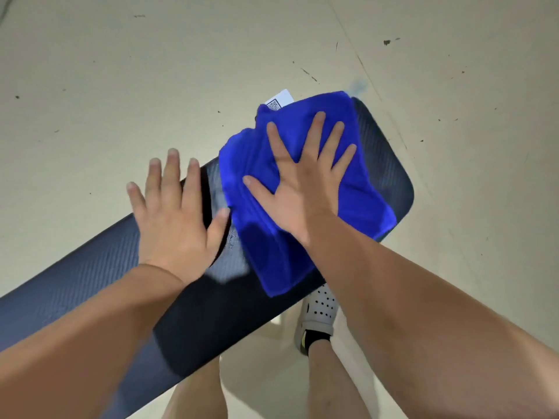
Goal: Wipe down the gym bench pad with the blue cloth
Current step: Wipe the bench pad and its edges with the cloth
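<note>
- Right hand (298,189): flat, fingers spread wide, palm pressed down on the crumpled bright blue microfibre cloth (305,213); not gripping, only bearing on it.
- Left hand (175,213): also flat and spread, resting on the far edge of the long dark navy padded gym bench pad (90,276), just beside the cloth, thumb close to its left border; holding nothing.
- Hands apart, side by side, right one further toward the pad's rounded end.
- Cloth: lying over the upper right portion of the pad, near that rounded end, one corner hanging past the near edge.
- Long axis of the pad: running from lower left to upper right; most of the bare surface stretching down-left, behind the left hand.
- Likely next stroke, judged from this layout: along that axis, down-left, with the right hand nearest and best placed; left hand in the path, needing to shift.
- Beyond: pale scuffed floor (121,71), white perforated shoe (317,309) below the pad, small white label with a printed code (282,98) peeking out past the cloth.
</note>
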